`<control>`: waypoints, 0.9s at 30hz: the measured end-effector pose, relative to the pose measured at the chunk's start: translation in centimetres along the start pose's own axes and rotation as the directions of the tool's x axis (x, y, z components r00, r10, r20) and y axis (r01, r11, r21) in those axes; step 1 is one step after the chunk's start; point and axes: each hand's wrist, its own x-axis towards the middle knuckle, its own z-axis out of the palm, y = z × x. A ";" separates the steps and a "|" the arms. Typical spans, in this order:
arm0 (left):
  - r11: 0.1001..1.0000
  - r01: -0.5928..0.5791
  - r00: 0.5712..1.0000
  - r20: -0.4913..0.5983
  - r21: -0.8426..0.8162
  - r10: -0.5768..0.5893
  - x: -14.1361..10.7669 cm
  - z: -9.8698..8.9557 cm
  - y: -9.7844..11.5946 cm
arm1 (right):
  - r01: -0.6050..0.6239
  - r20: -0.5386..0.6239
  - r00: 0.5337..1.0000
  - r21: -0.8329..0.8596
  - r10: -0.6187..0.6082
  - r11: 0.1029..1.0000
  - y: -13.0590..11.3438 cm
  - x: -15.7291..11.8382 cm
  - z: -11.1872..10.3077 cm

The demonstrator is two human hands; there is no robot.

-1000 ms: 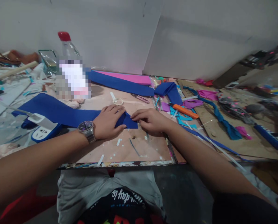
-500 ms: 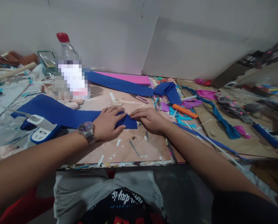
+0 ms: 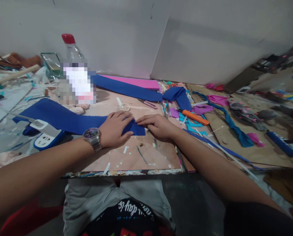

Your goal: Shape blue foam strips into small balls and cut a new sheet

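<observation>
A long blue cloth strip [image 3: 63, 116] lies across the table, its right end beneath my hands. My left hand [image 3: 115, 129], a watch on its wrist, rests flat on the strip with the thumb apart from the fingers. Opposite it, my right hand [image 3: 159, 126] has its fingers pressed together at a folded edge near the strip's right end; its thumb is mostly hidden. Just beyond my hands are a cream-coloured ring [image 3: 124, 107] and small pinkish thread snips [image 3: 150, 104]. Farther back, a second blue strip [image 3: 129, 89] lies over a pink strip [image 3: 138, 82].
A blue-and-white power strip [image 3: 45, 139] with a charger sits left of my left wrist. Behind it stand a phone [image 3: 80, 82], partly blurred, and a red-capped bottle [image 3: 72, 49]. At right lie an orange utility knife [image 3: 195, 117], scraps and a twisted teal strip [image 3: 231, 123].
My hands stay at nearly the same place on the blue strip. The whole view has shifted very slightly.
</observation>
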 end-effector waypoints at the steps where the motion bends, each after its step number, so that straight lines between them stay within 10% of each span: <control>1: 1.000 -0.002 1.000 -0.010 -0.002 0.002 0.0 0.0 0.0 | 0.001 -0.002 1.000 0.005 -0.001 1.000 0.1 0.0 0.0; 27: 0.996 -0.084 0.995 -0.049 -0.030 0.083 -0.3 -0.6 0.5 | 0.032 -0.027 0.999 0.043 -0.031 0.999 0.2 0.1 0.4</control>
